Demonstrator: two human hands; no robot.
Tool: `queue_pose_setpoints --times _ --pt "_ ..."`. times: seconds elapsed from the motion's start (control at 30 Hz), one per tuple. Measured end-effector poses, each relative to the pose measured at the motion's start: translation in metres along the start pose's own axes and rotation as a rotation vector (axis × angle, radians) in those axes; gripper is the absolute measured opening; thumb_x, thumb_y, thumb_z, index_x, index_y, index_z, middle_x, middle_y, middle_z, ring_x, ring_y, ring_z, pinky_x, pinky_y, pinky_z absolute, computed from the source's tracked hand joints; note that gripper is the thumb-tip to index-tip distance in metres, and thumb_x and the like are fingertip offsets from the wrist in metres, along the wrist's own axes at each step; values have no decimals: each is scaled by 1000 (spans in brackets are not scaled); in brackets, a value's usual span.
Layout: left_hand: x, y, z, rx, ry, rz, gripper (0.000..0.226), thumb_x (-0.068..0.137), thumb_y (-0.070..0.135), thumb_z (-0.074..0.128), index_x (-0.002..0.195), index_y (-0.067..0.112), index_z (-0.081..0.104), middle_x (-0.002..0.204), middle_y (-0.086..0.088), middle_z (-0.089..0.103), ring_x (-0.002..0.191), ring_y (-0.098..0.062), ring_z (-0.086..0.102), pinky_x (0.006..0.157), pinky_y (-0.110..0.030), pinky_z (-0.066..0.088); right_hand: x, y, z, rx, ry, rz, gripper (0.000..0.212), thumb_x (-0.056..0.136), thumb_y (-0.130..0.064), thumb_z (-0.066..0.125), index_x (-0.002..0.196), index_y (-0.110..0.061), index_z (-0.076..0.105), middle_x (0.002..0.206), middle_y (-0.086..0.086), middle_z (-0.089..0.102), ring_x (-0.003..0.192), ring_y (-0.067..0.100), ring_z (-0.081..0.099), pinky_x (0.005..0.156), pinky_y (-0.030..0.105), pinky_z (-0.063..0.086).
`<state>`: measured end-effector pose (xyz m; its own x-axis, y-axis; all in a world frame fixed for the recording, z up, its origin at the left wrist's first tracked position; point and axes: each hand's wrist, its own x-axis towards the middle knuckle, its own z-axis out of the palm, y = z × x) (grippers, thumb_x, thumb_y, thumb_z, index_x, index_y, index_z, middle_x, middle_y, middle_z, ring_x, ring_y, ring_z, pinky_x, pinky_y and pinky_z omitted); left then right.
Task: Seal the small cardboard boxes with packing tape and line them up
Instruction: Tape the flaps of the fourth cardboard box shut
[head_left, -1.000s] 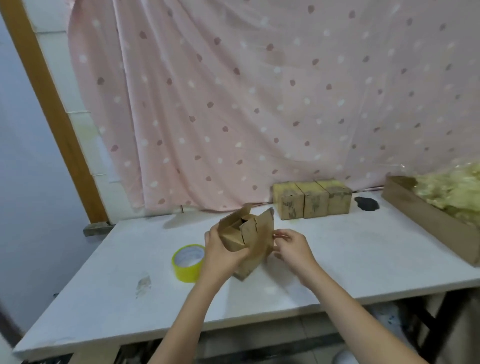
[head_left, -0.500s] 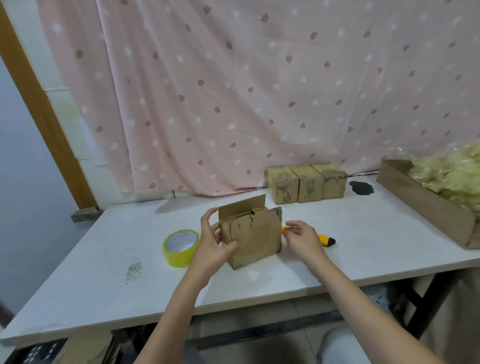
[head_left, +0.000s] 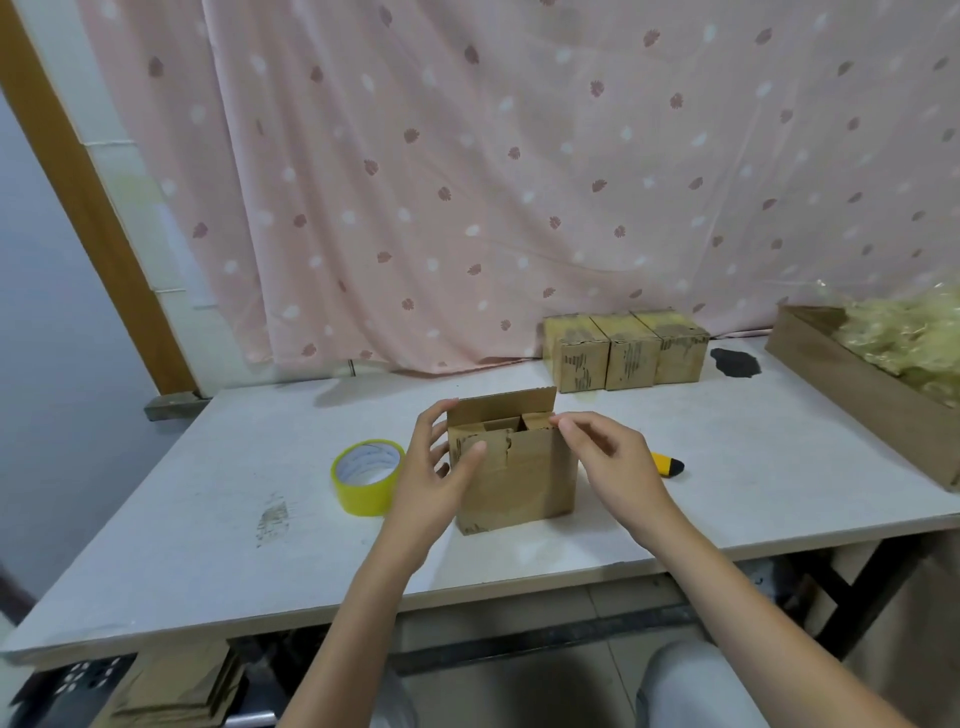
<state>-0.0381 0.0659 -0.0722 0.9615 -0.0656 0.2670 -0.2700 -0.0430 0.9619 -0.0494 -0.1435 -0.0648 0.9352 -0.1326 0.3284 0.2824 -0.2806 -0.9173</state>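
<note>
Open cardboard box (head_left: 514, 470) — stands upright near the middle of the white table (head_left: 218, 519), its top unsealed: far flap raised, inner flaps partly folded down.

Left hand (head_left: 434, 475) — against the box's left side, fingers spread and fairly straight, thumb laid on the near face; it steadies the box without curling round it.

Right hand (head_left: 605, 460) — at the box's upper right corner, fingertips touching the top edge; fingers loosely bent, and I cannot tell whether they pinch the flap.

Roll of yellow packing tape (head_left: 368, 477) — lying on the table just left of the left hand.

Yellow-and-black utility knife (head_left: 667, 464) — on the table just right of the right hand, partly hidden by it.

Three closed boxes (head_left: 626, 351) — side by side, touching, at the far edge before the pink spotted curtain (head_left: 493, 171).

Long cardboard tray (head_left: 857, 387) — far right, holding pale yellow filler (head_left: 909, 343).
</note>
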Motion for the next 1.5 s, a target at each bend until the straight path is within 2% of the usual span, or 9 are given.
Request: queue_pose_setpoints --times 0.17,0.47,0.6,0.7,0.8,1.07,1.27,1.4,1.5 --pt "0 -5 11 23 99 13 51 93 12 63 125 50 50 124 19 57 106 11 58 84 -17 51 -1 3 2 3 26 -27 13 95 -24 62 97 -27 75 96 -24 71 97 -10 60 76 2 43" --pt "4 -20 13 308 117 181 20 99 28 59 98 37 76 144 14 39 133 0 38 100 -6 33 6 -2 3 -163 31 -4 24 95 -33 60 76 -21 69 77 -7 66 80 9 59 71 28 46" --pt "2 -23 11 309 86 201 15 97 37 60 98 39 75 144 10 41 133 12 32 106 -37 43 10 -5 5 -235 50 19 29 95 -34 60 71 -18 65 75 -3 63 81 14 58 68 30 44" --pt "2 -25 12 312 79 211 12 96 36 62 99 37 74 146 11 38 134 10 33 106 -32 42 18 -5 8 -308 55 84 29 93 -35 62 70 -17 66 90 -3 65 89 14 61 65 25 42" --pt "3 -28 13 325 77 232 13 97 34 61 97 39 72 150 19 30 138 9 28 102 -6 28 25 -4 11 -330 66 158 16 91 -35 66 90 -19 66 109 -2 62 98 17 61 67 26 41" --pt "5 -34 16 347 65 281 17 101 25 55 99 37 67 155 13 24 142 5 26 115 -41 34 15 -17 27 -846 -230 -250 45 99 -7 46 137 -28 57 151 -11 42 148 16 22 111 33 35" --pt "5 -27 12 417 36 325 18 101 25 55 101 39 66 159 13 17 139 16 21 113 -53 34 8 -11 20 -798 -339 -247 42 103 -38 40 145 -34 46 151 -18 41 148 6 17 112 33 32" --pt "8 -24 9 486 33 355 11 99 26 60 108 31 64 159 12 15 130 26 20 109 -29 35 9 -6 20 -795 -359 -272 47 101 -46 44 146 -33 45 152 -16 40 149 8 15 115 31 28" --pt "15 -16 5 526 36 396 43 93 22 67 132 23 49 158 9 20 129 25 22 96 -1 28 9 -4 19 -758 -341 -271 46 101 -43 47 145 -32 46 151 -15 42 149 9 16 116 34 28"
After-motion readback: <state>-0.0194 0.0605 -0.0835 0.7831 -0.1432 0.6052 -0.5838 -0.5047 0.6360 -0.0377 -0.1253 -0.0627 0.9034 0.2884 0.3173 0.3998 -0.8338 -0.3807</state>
